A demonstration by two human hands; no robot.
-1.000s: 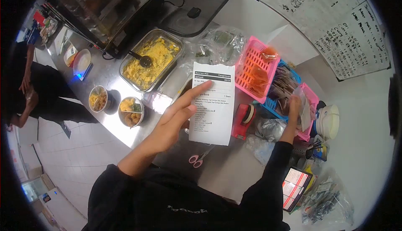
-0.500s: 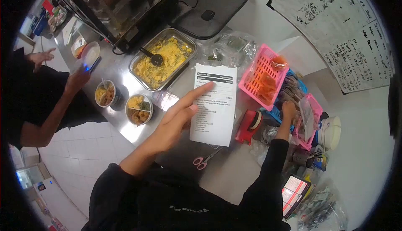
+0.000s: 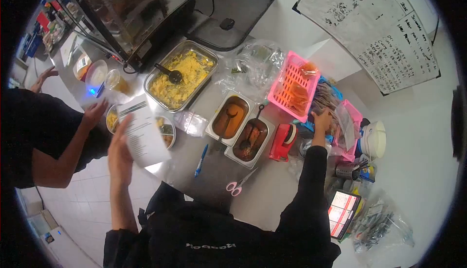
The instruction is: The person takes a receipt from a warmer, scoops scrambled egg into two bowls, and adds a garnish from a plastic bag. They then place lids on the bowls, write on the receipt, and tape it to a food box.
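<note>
My left hand (image 3: 120, 151) grips a white printed order receipt (image 3: 146, 139) at its left edge. The receipt partly covers two round bowls of food; one bowl (image 3: 168, 131) shows at its right. My right hand (image 3: 321, 121) reaches into a blue basket (image 3: 305, 128) heaped with thin, greyish wrapped pieces (image 3: 325, 97). Its fingers look bent into the pile, and what they hold is hidden. Beside that basket is a pink basket (image 3: 278, 94) with orange-filled sachets (image 3: 297, 98).
A steel tray (image 3: 207, 76) of yellow food holds a black ladle (image 3: 173, 76). Nearer are two sauce containers (image 3: 210, 128), a blue pen (image 3: 201, 160), pink scissors (image 3: 234, 188) and a red tape dispenser (image 3: 281, 143). A tablet (image 3: 343, 213) stands right. A co-worker's hand (image 3: 96, 114) is at left.
My left hand has carried the receipt left, from over the sauce containers to over the bowls. The containers and pen are now uncovered. My right hand stays at the blue basket.
</note>
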